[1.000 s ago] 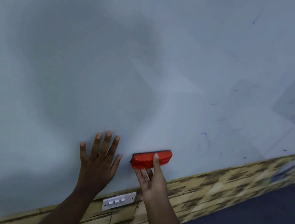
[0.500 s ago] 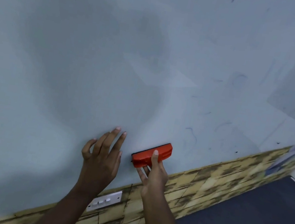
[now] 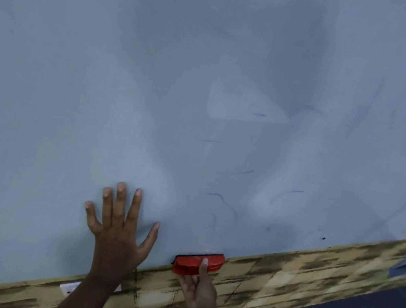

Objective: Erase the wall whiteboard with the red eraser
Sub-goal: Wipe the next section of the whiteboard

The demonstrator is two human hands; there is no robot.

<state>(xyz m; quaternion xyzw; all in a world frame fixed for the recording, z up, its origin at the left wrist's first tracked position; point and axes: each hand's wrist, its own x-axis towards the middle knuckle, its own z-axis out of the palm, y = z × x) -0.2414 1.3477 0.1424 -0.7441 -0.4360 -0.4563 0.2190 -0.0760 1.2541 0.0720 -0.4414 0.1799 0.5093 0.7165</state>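
Right hand [image 3: 198, 286] grips the red eraser [image 3: 198, 262] at the whiteboard's [image 3: 155, 78] bottom edge; left hand [image 3: 117, 231] splayed flat beside it.

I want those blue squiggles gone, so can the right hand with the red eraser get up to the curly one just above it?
Probably yes. The right hand holds the red eraser at the whiteboard's bottom edge, and the curly blue mark sits above it with bare board between. The left hand rests flat off to the side.

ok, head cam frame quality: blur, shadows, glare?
Head view: soft overall, mild motion blur; broad grey shadows mottle the whiteboard; no hard glare; left hand and red eraser readable; faint blue strokes barely resolved.
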